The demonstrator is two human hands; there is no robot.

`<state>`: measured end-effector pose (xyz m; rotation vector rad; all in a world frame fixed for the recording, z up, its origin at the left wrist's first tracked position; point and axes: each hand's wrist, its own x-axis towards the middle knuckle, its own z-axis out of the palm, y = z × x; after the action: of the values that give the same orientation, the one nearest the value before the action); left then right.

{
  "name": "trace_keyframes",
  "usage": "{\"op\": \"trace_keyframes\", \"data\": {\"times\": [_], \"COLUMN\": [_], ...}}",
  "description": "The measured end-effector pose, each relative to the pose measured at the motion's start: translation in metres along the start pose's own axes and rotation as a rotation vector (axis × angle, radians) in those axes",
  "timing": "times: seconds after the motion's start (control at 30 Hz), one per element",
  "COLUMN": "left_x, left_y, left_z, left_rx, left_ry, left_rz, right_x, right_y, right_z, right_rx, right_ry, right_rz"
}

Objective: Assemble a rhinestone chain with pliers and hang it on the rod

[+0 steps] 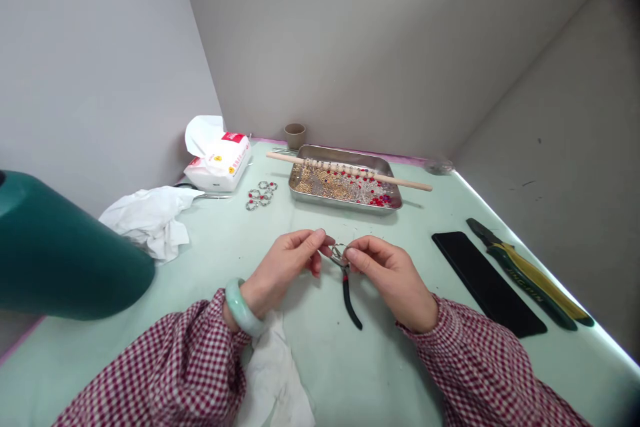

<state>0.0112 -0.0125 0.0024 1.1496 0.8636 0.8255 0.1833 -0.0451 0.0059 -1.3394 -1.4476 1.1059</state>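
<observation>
On the counter [370, 367], the fingers of the left hand [286, 259], at nine o'clock, and the right hand [395, 273], at three, pinch a small wire piece [338, 253] between them. Clockwise around it, a metal bead tray [345, 205] sits at twelve, partly hidden black-handled pliers [351, 300] near six, red-beaded rings [261, 197] at ten.

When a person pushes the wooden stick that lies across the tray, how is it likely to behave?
The wooden stick may roll, as it looks round and lies across the metal tray. It is probably stiff: both ends jut out looking straight. The beaded pieces along it might make it roll unevenly.
</observation>
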Motion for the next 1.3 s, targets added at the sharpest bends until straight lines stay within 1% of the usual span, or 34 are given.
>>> {"op": "trace_keyframes", "data": {"times": [0.1, 0.2, 0.27, 0.33, 0.4, 0.47, 0.6, 0.73, 0.8, 0.87, 1.07, 1.13, 1.23, 1.3], "left_x": [0.000, 0.000, 0.000, 0.000, 0.000, -0.001, 0.000, 0.001, 0.000, -0.001, -0.003, -0.004, -0.004, -0.005], "left_y": [0.000, -0.001, -0.001, -0.002, -0.003, -0.003, -0.004, 0.000, 0.002, 0.003, 0.002, 0.001, -0.001, -0.001], "left_z": [0.000, 0.000, 0.000, 0.000, 0.000, 0.001, 0.001, 0.002, 0.002, 0.002, 0.000, 0.001, 0.003, 0.005], "left_rx": [-0.025, -0.099, -0.145, -0.165, -0.180, -0.194, -0.226, -0.335, -0.385, -0.423, -0.525, -0.544, -0.549, -0.566], "left_ry": [-0.038, -0.034, 0.009, 0.033, 0.022, -0.003, -0.032, 0.023, 0.025, -0.017, -0.210, -0.297, -0.440, -0.490], "left_rz": [0.015, 0.015, 0.005, -0.003, -0.002, -0.001, -0.016, 0.000, 0.003, -0.005, -0.026, -0.012, 0.026, 0.036], "right_x": [0.001, 0.000, -0.001, -0.003, -0.004, -0.005, -0.004, -0.004, -0.004, -0.004, -0.003, -0.004, -0.006, -0.006], "right_y": [0.001, 0.004, 0.007, 0.009, 0.011, 0.013, 0.013, 0.013, 0.015, 0.016, 0.018, 0.019, 0.020, 0.022], "right_z": [0.003, 0.007, 0.010, 0.012, 0.013, 0.013, 0.012, 0.011, 0.011, 0.012, 0.014, 0.016, 0.019, 0.021], "right_rx": [0.058, 0.065, 0.024, -0.081, -0.202, -0.273, -0.332, -0.339, -0.337, -0.337, -0.323, -0.291, -0.173, -0.061], "right_ry": [-0.035, -0.015, 0.022, 0.056, 0.080, 0.089, 0.074, 0.109, 0.118, 0.115, 0.103, 0.088, 0.030, -0.008], "right_rz": [0.034, 0.010, -0.074, -0.204, -0.325, -0.386, -0.425, -0.451, -0.450, -0.445, -0.423, -0.370, -0.267, -0.208]}}
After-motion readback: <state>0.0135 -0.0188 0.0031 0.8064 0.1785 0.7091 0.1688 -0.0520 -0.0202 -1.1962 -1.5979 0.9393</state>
